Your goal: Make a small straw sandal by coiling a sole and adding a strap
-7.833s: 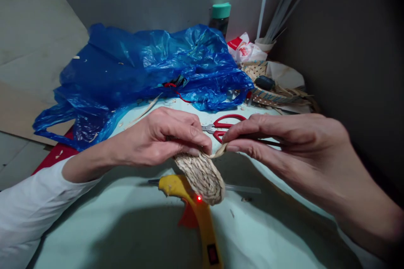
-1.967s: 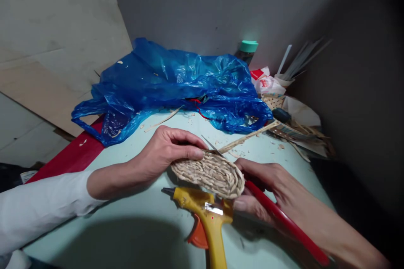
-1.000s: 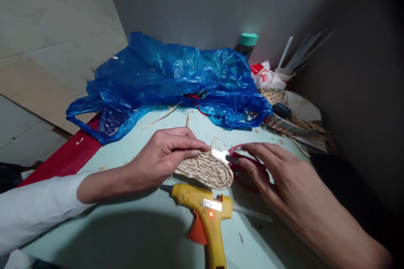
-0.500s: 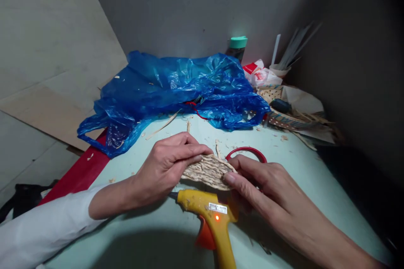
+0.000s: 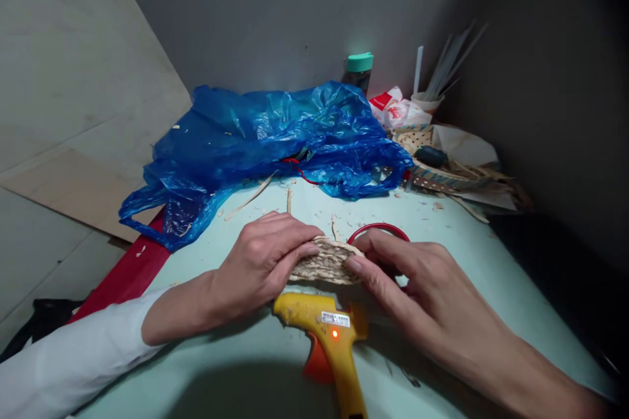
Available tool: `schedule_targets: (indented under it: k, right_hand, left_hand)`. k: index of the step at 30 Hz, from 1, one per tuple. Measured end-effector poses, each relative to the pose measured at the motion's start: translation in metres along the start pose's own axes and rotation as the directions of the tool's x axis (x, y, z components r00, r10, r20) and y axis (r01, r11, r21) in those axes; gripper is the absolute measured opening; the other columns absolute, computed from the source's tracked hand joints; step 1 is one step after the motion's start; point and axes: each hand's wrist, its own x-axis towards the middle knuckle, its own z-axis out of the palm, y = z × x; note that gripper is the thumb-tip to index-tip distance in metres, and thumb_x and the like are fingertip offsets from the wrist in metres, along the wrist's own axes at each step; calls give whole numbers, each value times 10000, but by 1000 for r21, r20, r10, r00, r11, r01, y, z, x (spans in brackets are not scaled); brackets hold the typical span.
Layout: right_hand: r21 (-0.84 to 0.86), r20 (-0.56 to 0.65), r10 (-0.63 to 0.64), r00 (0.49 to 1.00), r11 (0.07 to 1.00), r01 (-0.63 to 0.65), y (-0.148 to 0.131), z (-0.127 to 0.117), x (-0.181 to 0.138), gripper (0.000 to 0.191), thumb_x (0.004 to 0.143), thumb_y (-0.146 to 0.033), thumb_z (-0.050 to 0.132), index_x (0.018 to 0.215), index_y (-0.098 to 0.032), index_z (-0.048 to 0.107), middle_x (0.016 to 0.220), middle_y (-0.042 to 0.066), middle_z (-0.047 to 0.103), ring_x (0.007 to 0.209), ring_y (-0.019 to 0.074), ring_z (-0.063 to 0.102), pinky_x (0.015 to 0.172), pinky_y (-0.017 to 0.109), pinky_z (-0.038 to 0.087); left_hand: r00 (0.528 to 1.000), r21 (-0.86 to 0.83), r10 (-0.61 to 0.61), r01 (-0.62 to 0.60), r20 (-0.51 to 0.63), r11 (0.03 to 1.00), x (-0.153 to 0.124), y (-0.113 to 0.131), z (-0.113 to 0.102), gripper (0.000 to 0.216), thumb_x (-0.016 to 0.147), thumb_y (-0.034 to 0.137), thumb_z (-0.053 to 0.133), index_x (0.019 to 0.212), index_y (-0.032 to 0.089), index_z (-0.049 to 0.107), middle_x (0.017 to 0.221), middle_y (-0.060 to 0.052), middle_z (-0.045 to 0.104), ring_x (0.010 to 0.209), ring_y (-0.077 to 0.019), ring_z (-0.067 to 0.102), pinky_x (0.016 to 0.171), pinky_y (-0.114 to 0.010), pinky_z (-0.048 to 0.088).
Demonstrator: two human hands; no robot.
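Observation:
Between both hands is a small woven piece of pale twisted plant fibre (image 5: 328, 262), held above the table. My left hand (image 5: 268, 255) grips its left end, thumb at the near face and fingers over the top edge. At the right end my right hand (image 5: 407, 275) pinches it between thumb and index finger. Just below lies a yellow glue gun (image 5: 314, 314) with an orange trigger and a lit red light, its nozzle hidden by my left hand. Behind my right hand shows a red ring-shaped handle (image 5: 378, 228), mostly covered.
A crumpled blue plastic bag (image 5: 265, 137) spreads across the back of the pale green table (image 5: 236, 380). To its right stand a green-lidded jar (image 5: 360, 69), a cup of translucent sticks (image 5: 428, 101) and a woven basket (image 5: 442, 177). Fibre scraps (image 5: 250, 198) lie about.
The woven piece is tipped so that less of its face shows, and both hands still hold it. The whole view has shifted slightly.

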Motion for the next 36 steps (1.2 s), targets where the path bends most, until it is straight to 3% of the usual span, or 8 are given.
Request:
schedule_targets:
  k: [10, 18, 23, 27, 30, 32, 34, 36]
  right_hand:
    - [-68, -53, -136, 989, 989, 132, -1, 10, -2, 217, 989, -215, 408, 792, -206, 498, 614, -22, 522, 518, 130, 479, 520, 262, 333]
    - [-96, -59, -120, 991, 989, 114, 0, 12, -1, 233, 985, -232, 397, 784, -195, 508, 627, -8, 539, 524, 137, 491, 529, 259, 345]
    - [-80, -82, -33, 996, 996, 27, 7, 10, 5, 293, 982, -326, 427, 737, -190, 513, 609, 3, 541, 528, 143, 482, 524, 261, 339]
    - [260, -111, 225, 968, 946, -191, 18, 7, 10, 355, 968, -486, 473, 766, -196, 511, 593, 4, 601, 489, 137, 525, 481, 238, 384]
    - [589, -114, 324, 939, 783, -199, 24, 5, 15, 362, 910, -546, 559, 806, -203, 505, 630, -3, 629, 479, 127, 546, 449, 218, 417]
    - [701, -131, 321, 938, 699, -142, 25, 5, 17, 348, 881, -523, 616, 810, -200, 506, 671, 4, 647, 496, 121, 560, 474, 219, 448]
    - [761, -139, 314, 939, 641, -102, 25, 3, 18, 320, 871, -489, 646, 820, -204, 509, 706, 15, 669, 517, 124, 572, 503, 230, 467]
    - [797, -141, 316, 938, 599, -82, 25, 2, 18, 297, 862, -464, 666, 826, -214, 509, 732, 23, 685, 536, 134, 578, 523, 247, 478]
  left_hand:
    - [997, -60, 68, -66, 40, 996, -9, -4, 2, 195, 882, 57, 504, 973, 155, 646, 765, -56, 699, 670, -143, 578, 684, -300, 471]
    - [996, -39, 84, -84, 12, 996, -10, -4, 10, 221, 850, 24, 497, 952, 130, 661, 741, -65, 713, 667, -155, 607, 674, -308, 485]
    - [991, -32, 31, -27, 130, 999, 0, -8, 2, 342, 916, 97, 476, 1224, 151, 615, 1119, -105, 730, 1016, -207, 665, 904, -369, 507]
    - [989, -17, -147, 147, -15, 989, 13, -8, -30, 452, 936, 292, 537, 1377, 197, 506, 1452, -118, 523, 1324, -249, 478, 1099, -418, 381]
    - [872, -158, -389, 357, -297, 921, 17, -14, -47, 230, 893, 363, 606, 1027, 186, 668, 1077, -73, 700, 971, -194, 643, 883, -308, 500]
    - [794, -212, -465, 414, -391, 885, 17, -22, -47, 205, 864, 380, 628, 833, 178, 635, 806, -17, 663, 732, -146, 606, 699, -254, 490]
    - [812, -183, -508, 474, -287, 861, 15, -34, -42, 219, 868, 358, 589, 754, 173, 618, 654, 14, 605, 626, -128, 552, 619, -240, 452]
    - [847, -81, -517, 511, -122, 856, 13, -47, -34, 255, 901, 332, 501, 760, 164, 633, 662, -2, 626, 637, -132, 571, 628, -244, 448]
